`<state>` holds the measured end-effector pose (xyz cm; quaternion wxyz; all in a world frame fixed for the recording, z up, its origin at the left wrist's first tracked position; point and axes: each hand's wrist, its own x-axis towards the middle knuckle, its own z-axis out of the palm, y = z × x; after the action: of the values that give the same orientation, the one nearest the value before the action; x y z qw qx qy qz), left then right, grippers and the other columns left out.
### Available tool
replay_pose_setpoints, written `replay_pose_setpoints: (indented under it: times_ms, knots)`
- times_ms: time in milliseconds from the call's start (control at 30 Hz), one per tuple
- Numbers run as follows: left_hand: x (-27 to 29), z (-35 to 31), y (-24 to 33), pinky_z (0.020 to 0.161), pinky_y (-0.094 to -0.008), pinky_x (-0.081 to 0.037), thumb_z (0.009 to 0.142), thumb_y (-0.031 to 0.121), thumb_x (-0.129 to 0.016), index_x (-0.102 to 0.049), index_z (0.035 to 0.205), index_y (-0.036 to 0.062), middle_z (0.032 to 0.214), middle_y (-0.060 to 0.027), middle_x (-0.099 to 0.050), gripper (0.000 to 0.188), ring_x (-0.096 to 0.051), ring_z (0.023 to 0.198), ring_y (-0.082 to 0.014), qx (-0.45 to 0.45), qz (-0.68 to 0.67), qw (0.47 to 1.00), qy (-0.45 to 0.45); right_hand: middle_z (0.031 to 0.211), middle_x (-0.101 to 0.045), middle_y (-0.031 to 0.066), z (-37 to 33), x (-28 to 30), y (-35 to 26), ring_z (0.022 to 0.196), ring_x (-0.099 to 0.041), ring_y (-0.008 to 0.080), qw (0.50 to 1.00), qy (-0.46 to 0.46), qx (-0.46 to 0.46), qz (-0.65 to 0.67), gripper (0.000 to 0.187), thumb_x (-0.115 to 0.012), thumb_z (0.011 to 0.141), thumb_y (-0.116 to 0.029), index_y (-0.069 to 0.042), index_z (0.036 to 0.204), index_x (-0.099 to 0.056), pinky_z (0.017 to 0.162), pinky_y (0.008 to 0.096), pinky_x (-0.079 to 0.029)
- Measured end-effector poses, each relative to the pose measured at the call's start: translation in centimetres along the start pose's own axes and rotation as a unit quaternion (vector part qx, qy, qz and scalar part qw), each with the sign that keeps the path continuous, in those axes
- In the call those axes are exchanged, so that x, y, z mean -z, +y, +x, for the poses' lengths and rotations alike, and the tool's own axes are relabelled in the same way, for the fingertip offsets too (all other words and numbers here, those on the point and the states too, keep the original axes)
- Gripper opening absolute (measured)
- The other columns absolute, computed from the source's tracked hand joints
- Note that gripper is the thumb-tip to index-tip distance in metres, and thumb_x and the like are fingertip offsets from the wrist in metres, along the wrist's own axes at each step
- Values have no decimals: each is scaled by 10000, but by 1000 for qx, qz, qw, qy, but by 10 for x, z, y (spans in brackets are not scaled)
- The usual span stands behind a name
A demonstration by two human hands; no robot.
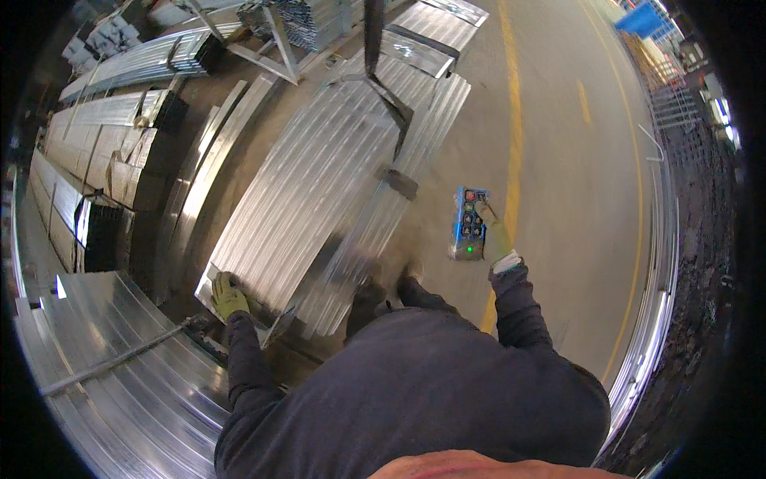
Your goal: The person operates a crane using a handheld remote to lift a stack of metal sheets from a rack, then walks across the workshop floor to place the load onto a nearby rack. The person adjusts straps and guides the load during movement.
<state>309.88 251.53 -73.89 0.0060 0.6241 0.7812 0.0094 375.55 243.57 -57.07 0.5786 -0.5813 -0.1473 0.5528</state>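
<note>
In my right hand [496,233], gloved, is a blue crane remote control [469,223] with several buttons and a lit green light. A finger or thumb lies over its buttons near the far end. My left hand [229,297], in a yellow-green glove, lies on the near left corner of a bundle of long ribbed metal profiles [295,184], its fingers stretched out. A dark lifting sling [373,48] comes down over the far part of the bundle. Around the middle of the bundle's right side is a dark block or pad [399,184], its kind unclear.
Strapped stacks of metal profiles [104,148] stand on the left. Ribbed metal sheets [120,351] lie at the lower left, crossed by a bar. Another bundle [439,32] is at the far end. Yellow lines [515,112] mark the floor, and long metal bars [650,351] line the right.
</note>
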Motion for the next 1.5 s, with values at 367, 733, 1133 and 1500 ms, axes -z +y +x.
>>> replay_pose_setpoints:
  times_ms: [367, 733, 1133, 1500]
  knots:
    - [11, 9, 41, 1171, -545, -417, 970, 357, -586, -593, 1422, 216, 1615, -41, -504, 473, -486, 1462, -319, 112, 53, 973, -195, 1019, -741, -1, 33, 37, -16, 820, -728, 137, 999, 24, -20, 8, 422, -675, 1042, -421, -114, 1330, -670, 739, 339, -628]
    - [-11, 54, 197, 1123, -518, -466, 949, 497, -637, -614, 1424, 62, 1457, -205, -626, 645, -574, 1357, -395, -130, -112, 984, -55, 1074, -731, 15, 45, 77, -41, 883, -727, 141, 999, 3, -18, 38, 407, -639, 1061, -334, -94, 1388, -633, 782, 342, -624]
    - [223, 198, 439, 1174, -436, -424, 902, 390, -843, -412, 1567, -22, 1548, -257, -526, 893, -543, 1411, -368, -258, -399, 872, 116, 1119, -713, 36, 29, 97, -49, 942, -715, 152, 994, 46, -33, 89, 425, -644, 1057, -329, -54, 1380, -619, 825, 364, -626]
    - [246, 313, 548, 1079, -425, -479, 790, 534, -897, -524, 1507, 11, 1393, -200, -680, 963, -640, 1288, -340, -166, -620, 758, 118, 1116, -730, 68, 14, 134, -47, 925, -740, 190, 993, 41, -15, 113, 421, -631, 1069, -334, -62, 1389, -603, 804, 397, -649]
